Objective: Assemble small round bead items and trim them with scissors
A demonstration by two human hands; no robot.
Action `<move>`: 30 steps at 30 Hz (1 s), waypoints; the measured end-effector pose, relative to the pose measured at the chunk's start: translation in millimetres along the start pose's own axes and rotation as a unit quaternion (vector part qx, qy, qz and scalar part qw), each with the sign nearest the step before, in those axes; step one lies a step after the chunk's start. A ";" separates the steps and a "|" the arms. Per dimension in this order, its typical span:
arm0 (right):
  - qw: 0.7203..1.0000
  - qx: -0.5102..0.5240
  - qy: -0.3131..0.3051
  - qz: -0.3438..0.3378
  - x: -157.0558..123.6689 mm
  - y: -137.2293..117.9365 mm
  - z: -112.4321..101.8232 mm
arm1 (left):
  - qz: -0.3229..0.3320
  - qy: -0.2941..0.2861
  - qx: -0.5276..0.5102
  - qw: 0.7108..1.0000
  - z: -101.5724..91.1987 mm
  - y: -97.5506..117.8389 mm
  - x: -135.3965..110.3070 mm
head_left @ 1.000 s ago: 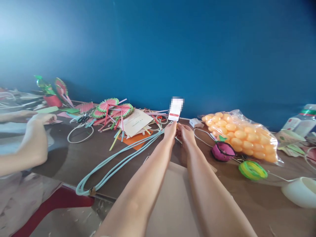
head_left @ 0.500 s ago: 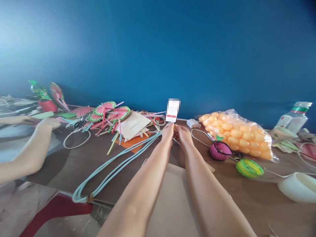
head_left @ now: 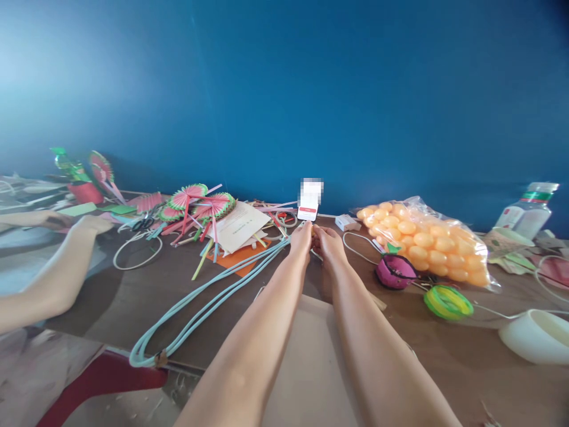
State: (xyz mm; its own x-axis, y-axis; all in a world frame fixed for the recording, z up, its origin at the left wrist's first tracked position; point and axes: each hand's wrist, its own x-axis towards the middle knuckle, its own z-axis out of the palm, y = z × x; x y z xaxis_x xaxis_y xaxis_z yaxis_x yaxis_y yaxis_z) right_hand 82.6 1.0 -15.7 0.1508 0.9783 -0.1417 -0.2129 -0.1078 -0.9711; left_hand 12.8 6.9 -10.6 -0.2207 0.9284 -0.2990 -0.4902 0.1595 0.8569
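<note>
Both my arms reach forward over the table. My left hand (head_left: 301,237) and my right hand (head_left: 329,242) meet near the back, with fingers closed together on something small; a yellowish bit shows between them, but its kind cannot be made out. Just behind the hands stands a phone (head_left: 308,210) with a lit screen, its upper part blurred out. A bundle of pale blue tubes (head_left: 213,299) runs from beside my left hand to the table's front edge. To the right of my right hand lies a small white box (head_left: 347,223).
Watermelon-patterned paper fans (head_left: 189,198), scissors (head_left: 144,220) and a paper sheet (head_left: 237,226) lie left. A co-worker's arm (head_left: 62,279) is at far left. On the right are a bag of orange balls (head_left: 424,240), purple pouch (head_left: 395,271), green-yellow coil (head_left: 448,302) and white cup (head_left: 536,337).
The whole view has shifted very slightly. My hands stay together in front of the phone, with little visible finger movement. The co-worker's far hand now shows a little more clearly.
</note>
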 end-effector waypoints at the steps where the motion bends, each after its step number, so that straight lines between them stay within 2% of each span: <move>1: 1.000 -0.004 -0.003 -0.002 0.4 0.0 -0.4 | 0.000 0.001 0.000 1.000 0.1 0.3 -0.2; 8: 1.000 -0.012 0.001 0.004 -1.5 -2.0 -0.2 | 0.003 0.006 0.010 1.000 -0.2 1.5 -1.7; 16: 0.999 -0.005 0.038 0.008 -7.2 -3.5 5.3 | -0.002 0.006 0.001 1.000 0.0 0.7 -2.5; 30: 0.999 -0.005 0.036 0.017 -8.4 -5.7 5.2 | 0.008 -0.003 -0.005 1.000 -1.4 -7.2 8.6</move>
State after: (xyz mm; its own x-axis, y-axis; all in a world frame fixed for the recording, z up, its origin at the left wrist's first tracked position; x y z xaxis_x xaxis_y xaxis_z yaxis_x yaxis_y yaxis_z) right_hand 77.5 -5.7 -8.0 0.2128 0.9587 -0.1887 -0.2103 -0.1436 -0.9670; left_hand 13.3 13.4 -20.0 -0.2237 0.9326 -0.2832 -0.4956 0.1413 0.8570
